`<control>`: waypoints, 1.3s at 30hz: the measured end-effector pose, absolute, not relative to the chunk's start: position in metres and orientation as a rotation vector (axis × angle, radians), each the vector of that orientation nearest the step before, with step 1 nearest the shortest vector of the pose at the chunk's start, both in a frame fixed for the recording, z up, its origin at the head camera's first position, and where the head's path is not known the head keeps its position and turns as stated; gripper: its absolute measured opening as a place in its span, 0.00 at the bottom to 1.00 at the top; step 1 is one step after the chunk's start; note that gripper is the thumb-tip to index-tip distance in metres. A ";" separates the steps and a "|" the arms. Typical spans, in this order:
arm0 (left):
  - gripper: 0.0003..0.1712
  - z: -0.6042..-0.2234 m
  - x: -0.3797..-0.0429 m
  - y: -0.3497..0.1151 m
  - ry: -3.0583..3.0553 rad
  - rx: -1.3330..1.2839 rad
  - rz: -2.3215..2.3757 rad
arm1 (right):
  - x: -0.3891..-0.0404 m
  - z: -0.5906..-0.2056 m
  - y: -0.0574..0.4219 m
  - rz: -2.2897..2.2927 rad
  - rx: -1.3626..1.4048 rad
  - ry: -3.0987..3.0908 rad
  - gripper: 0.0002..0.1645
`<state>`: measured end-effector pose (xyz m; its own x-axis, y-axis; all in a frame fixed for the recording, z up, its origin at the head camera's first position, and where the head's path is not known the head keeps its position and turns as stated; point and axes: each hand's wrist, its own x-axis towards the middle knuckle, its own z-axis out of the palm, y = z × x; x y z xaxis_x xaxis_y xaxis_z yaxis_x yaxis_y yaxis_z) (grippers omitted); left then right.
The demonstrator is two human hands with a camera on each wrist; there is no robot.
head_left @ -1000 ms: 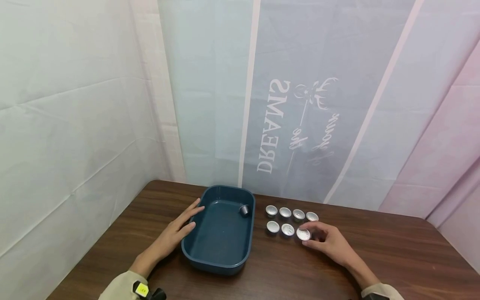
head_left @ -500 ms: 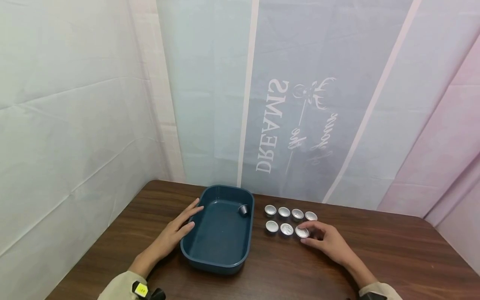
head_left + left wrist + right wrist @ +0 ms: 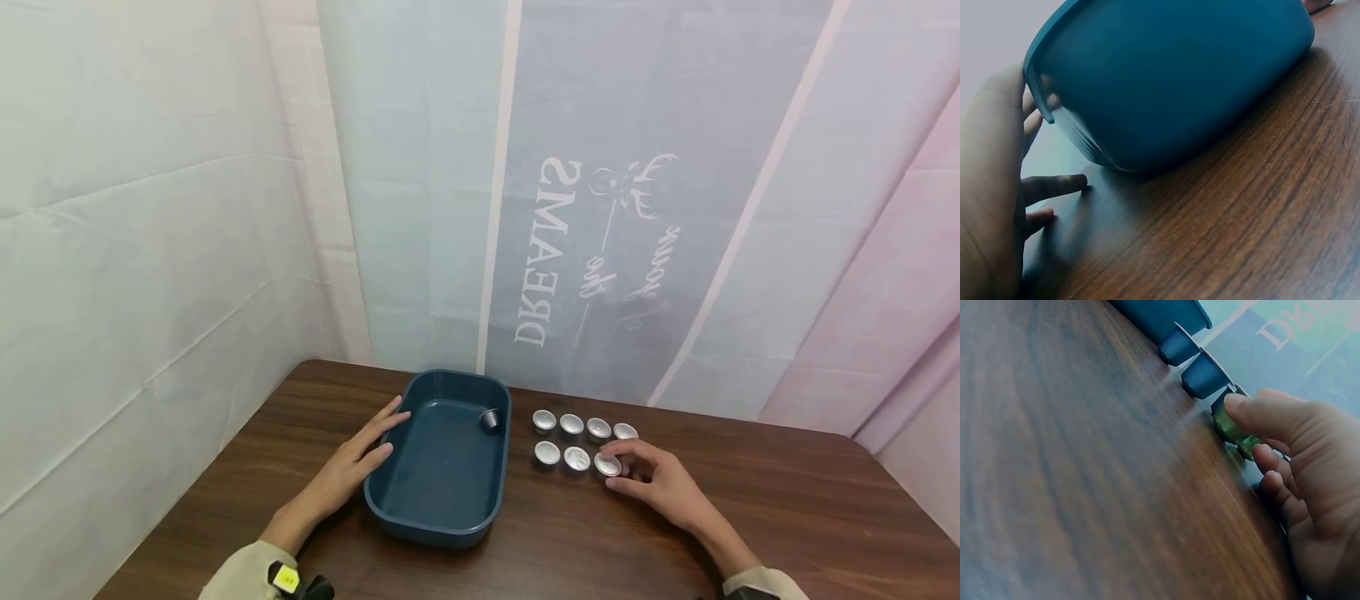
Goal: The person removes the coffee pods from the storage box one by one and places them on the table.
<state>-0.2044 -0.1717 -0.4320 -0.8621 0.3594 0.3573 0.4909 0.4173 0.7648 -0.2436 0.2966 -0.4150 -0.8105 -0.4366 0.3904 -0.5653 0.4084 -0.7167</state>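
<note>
My left hand (image 3: 352, 462) rests at the left side of a dark blue plastic bin (image 3: 435, 528), fingers extended over its rim. In the left wrist view, some fingers lie behind the bin's wall (image 3: 1172, 81) and others reach towards the table. My right hand (image 3: 660, 483) pinches a foil-topped coffee capsule (image 3: 608, 465) between thumb and fingers, at the right end of the near row. From the right wrist, that capsule's green side (image 3: 1229, 427) shows below the thumb. Beside it sit two more capsules (image 3: 577, 459) with silver lids facing up. One dark capsule (image 3: 490, 420) lies tipped inside the bin.
Behind the near row stands a far row of several capsules (image 3: 572, 425), its right end close to my right fingers. All this is on a brown wood-grain table (image 3: 787, 500). A printed fabric backdrop (image 3: 600, 250) hangs along the table's back edge.
Both hands keep almost the same place. The right thumb and fingers stay at the same capsule, which tilts slightly. Small shifts of the whole view come from the head camera.
</note>
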 end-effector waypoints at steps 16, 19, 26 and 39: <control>0.27 -0.407 -0.193 -0.162 -2.489 -0.768 -1.488 | -0.263 -0.427 0.314 1.510 0.999 -2.431 0.23; 0.27 -0.412 -0.196 -0.164 -2.491 -0.773 -1.479 | -0.261 -0.426 0.316 1.515 0.960 -2.443 0.21; 0.27 -0.418 -0.196 -0.163 -2.477 -0.770 -1.506 | -0.257 -0.418 0.317 1.605 0.912 -2.415 0.17; 0.28 -0.432 -0.205 -0.170 -2.511 -0.780 -1.467 | -0.260 -0.392 0.294 1.670 1.002 -2.329 0.18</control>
